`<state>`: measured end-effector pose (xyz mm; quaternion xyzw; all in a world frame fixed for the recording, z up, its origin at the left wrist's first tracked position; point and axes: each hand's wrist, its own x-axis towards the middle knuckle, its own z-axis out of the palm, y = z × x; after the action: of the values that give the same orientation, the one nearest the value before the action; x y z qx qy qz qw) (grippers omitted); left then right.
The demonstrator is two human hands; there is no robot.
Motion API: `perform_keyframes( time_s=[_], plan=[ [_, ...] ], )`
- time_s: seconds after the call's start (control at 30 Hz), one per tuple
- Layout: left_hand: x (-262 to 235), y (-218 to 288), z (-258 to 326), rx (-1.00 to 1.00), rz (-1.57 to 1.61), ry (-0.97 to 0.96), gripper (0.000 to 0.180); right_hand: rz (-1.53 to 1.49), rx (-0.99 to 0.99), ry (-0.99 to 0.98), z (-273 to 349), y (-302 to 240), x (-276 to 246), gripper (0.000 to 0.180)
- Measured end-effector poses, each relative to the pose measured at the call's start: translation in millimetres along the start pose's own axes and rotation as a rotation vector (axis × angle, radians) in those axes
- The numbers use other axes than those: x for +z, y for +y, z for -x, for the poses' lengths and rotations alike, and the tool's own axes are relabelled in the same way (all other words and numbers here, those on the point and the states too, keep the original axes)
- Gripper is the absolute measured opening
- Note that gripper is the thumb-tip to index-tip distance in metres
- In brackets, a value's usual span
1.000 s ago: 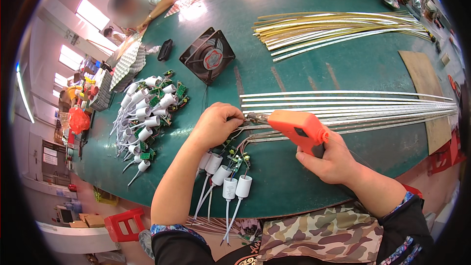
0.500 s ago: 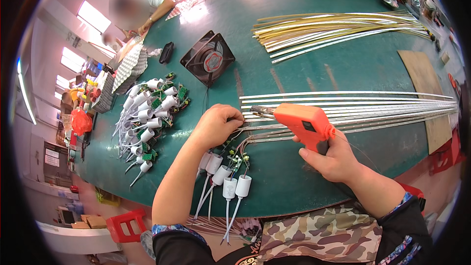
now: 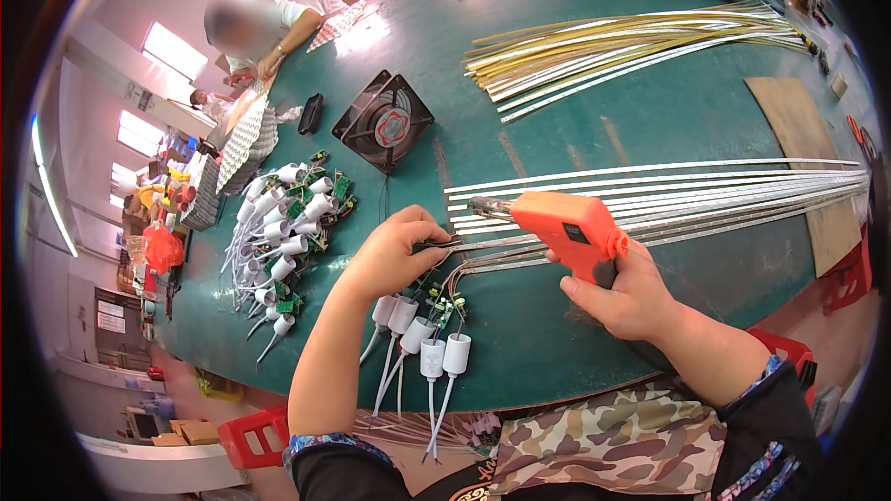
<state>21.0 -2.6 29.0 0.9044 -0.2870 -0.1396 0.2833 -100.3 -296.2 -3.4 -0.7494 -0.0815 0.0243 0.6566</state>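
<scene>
We get bright light from windows (image 3: pixel 174 51) at upper left, whitish glare on the tabletop (image 3: pixel 492 148), bent edges and blackened corners.

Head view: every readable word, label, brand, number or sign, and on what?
Black shirt: lettering, partly cut off; wording not copied here.
Orange soldering gun: dark label, too small to read.
Fan: red-and-white hub label, too small.
White socket, second from right in the near group: faint marking, too small.
White sheets, far left: unreadable.
</scene>
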Motion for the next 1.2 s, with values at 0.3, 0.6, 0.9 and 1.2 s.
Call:
perform_keyframes(
  time_s=[0.3, 0.6, 0.9, 1.2],
  plan=[
    [6.3, -0.1, -5.5, 0.232, -0.280, 0.038, 0.006, -0.001, -0.077, 0.029, 0.3, 6.3, 1.0, 0.053],
    [18.9, -4.0, -7.8, 0.210, -0.284, 0.196, 0.005, 0.061, -0.108, 0.002, -1.3, 9.3, 2.7, 0.054],
    [22.2, -12.8, -6.9, 0.255, -0.286, 0.221, 0.005, 0.012, -0.061, -0.053, -3.3, -1.8, 9.3, 0.048],
    [25.5, -15.2, -9.1, 0.288, -0.331, 0.251, 0.004, 0.046, -0.053, -0.080, -3.6, -5.9, 10.6, 0.045]
  ],
)
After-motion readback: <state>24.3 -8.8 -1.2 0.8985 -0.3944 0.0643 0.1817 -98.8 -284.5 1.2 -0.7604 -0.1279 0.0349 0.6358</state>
